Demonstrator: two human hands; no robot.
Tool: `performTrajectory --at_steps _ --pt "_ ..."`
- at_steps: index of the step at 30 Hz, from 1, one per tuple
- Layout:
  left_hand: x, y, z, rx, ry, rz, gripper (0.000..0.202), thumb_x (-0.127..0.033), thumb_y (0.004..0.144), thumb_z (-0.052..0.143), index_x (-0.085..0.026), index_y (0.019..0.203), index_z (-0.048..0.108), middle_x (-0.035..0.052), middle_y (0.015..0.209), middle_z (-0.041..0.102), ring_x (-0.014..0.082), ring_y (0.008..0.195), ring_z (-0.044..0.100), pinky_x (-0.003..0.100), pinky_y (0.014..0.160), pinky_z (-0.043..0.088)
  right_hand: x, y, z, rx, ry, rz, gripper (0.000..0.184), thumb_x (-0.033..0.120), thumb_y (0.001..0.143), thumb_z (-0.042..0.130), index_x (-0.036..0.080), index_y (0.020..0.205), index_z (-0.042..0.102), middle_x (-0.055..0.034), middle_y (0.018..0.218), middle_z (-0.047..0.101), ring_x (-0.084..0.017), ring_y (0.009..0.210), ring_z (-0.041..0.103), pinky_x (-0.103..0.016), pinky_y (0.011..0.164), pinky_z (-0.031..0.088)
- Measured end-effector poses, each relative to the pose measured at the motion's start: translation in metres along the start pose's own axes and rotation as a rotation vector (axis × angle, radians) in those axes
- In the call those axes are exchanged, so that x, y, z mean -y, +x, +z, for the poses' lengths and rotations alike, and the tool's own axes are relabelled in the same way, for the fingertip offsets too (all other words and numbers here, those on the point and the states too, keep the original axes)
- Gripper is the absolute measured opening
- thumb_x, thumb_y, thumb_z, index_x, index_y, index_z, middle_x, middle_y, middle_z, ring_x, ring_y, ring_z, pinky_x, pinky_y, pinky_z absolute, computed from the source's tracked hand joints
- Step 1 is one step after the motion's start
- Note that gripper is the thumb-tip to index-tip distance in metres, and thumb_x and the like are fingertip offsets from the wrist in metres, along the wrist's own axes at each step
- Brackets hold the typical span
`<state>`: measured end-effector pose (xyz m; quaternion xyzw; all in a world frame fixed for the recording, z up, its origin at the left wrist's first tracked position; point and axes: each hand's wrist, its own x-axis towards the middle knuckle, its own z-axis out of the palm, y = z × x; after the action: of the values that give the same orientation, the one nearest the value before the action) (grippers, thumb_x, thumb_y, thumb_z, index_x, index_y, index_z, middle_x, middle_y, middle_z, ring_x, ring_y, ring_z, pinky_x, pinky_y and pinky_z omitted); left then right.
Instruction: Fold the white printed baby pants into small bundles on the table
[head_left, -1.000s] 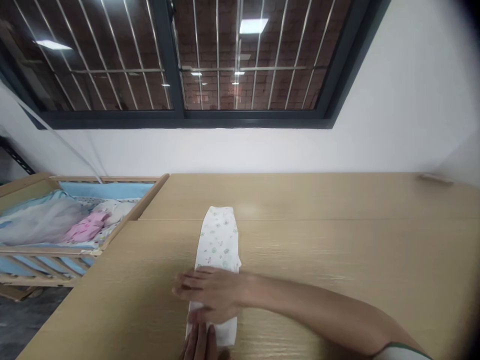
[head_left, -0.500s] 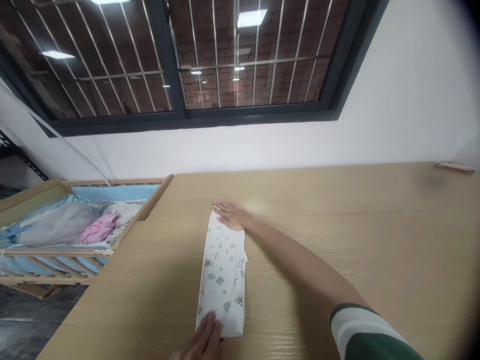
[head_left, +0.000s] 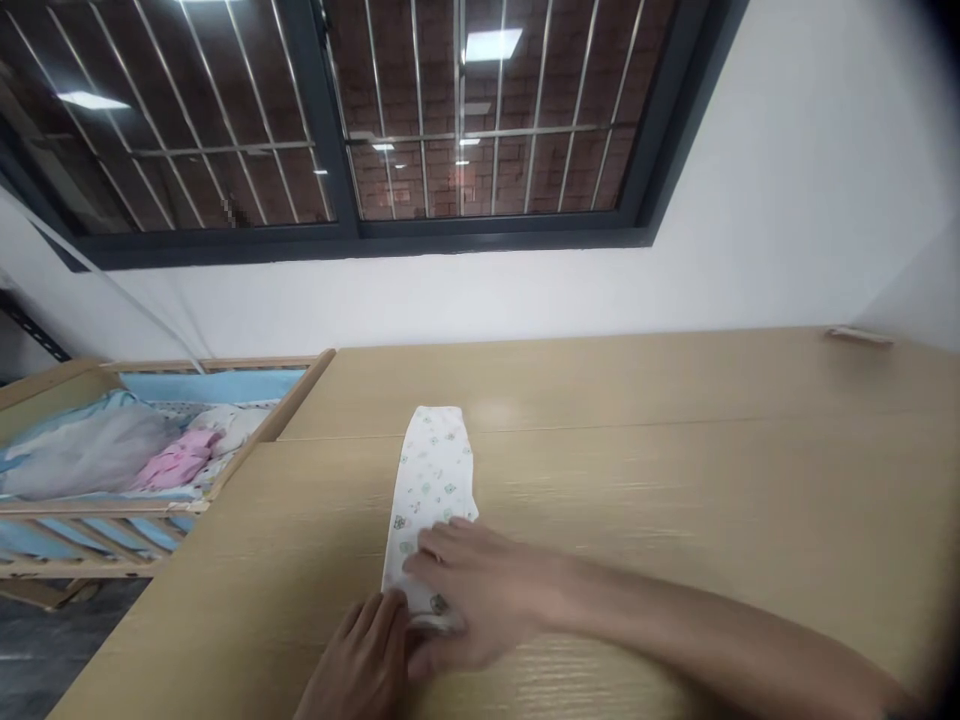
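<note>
On the wooden tabletop lies a long folded white printed cloth (head_left: 433, 468), with small green and brown figures; its exact kind I cannot tell. At its near left corner, my left hand (head_left: 364, 655) has its fingers bent together and closed on the edge. My right hand (head_left: 480, 590), slightly blurred, reaches in from the right and lies across the near part, fingers stretched over the print and thumb below the near edge. That near edge looks a little raised between the hands, and the right hand hides part of it. The far end lies flat, past the tabletop seam.
The wide wooden tabletop (head_left: 637, 480) runs up to the white wall (head_left: 450, 300) under a barred window (head_left: 487, 235). To the left stands a wooden crib (head_left: 300, 400) with blue lining, a pink cloth (head_left: 178, 458) and bedding. A small flat piece (head_left: 860, 335) lies at the back right.
My right hand has moved from the far end of the cloth to its near part. My left hand has closed further around the near corner, and the view has shifted slightly right.
</note>
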<state>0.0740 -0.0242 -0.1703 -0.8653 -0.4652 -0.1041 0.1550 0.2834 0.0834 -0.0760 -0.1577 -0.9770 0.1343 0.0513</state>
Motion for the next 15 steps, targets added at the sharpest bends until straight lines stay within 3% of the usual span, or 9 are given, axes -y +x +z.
performTrajectory --at_steps 3,7,10,12,15 --pt "0.001 0.008 -0.004 0.04 -0.026 -0.034 0.036 0.002 0.083 0.052 -0.014 0.114 0.063 0.0119 0.111 0.07 0.0254 0.1 0.068 0.037 0.089 0.058 0.017 -0.02 0.024 -0.016 -0.136 0.009 0.069 0.065 0.086 0.063 0.011 0.129 0.058 -0.0173 0.111 0.066 -0.032 0.099 0.061 -0.045 0.089 0.05" --pt "0.005 0.016 -0.011 0.02 -0.083 -0.086 0.032 0.002 0.09 0.041 -0.019 0.098 0.064 0.007 0.098 0.07 0.0222 0.088 0.068 0.033 0.081 0.057 0.018 -0.031 0.045 -0.073 -0.308 0.008 0.036 0.02 0.096 0.054 0.009 0.13 0.056 -0.016 0.106 0.07 -0.029 0.099 0.063 -0.04 0.092 0.049" --pt "0.011 0.017 -0.023 0.006 -0.237 -0.12 0.027 -0.005 0.096 0.041 -0.021 0.092 0.062 0.0034 0.091 0.07 0.0191 0.081 0.068 0.029 0.076 0.057 0.019 -0.035 0.038 -0.055 -0.273 0.025 0.026 0.014 0.095 0.05 0.012 0.118 0.061 -0.0132 0.099 0.071 -0.027 0.094 0.065 -0.038 0.092 0.05" --pt "0.015 0.014 -0.034 0.042 -0.399 -0.083 0.006 -0.022 0.097 0.058 -0.023 0.1 0.062 0.0018 0.096 0.072 0.0183 0.086 0.069 0.026 0.079 0.057 0.024 -0.04 0.024 -0.056 -0.157 0.075 0.019 0.018 0.096 0.05 0.017 0.11 0.063 -0.0115 0.097 0.071 -0.026 0.094 0.066 -0.038 0.091 0.051" --pt "0.018 0.005 -0.052 0.122 -0.611 -0.047 0.032 -0.03 0.088 0.074 -0.029 0.117 0.06 -0.0008 0.11 0.072 0.0165 0.098 0.069 0.021 0.088 0.056 0.034 -0.05 -0.003 -0.067 0.083 0.154 0.018 0.021 0.097 0.05 0.022 0.109 0.064 -0.0085 0.102 0.072 -0.024 0.098 0.067 -0.035 0.09 0.051"
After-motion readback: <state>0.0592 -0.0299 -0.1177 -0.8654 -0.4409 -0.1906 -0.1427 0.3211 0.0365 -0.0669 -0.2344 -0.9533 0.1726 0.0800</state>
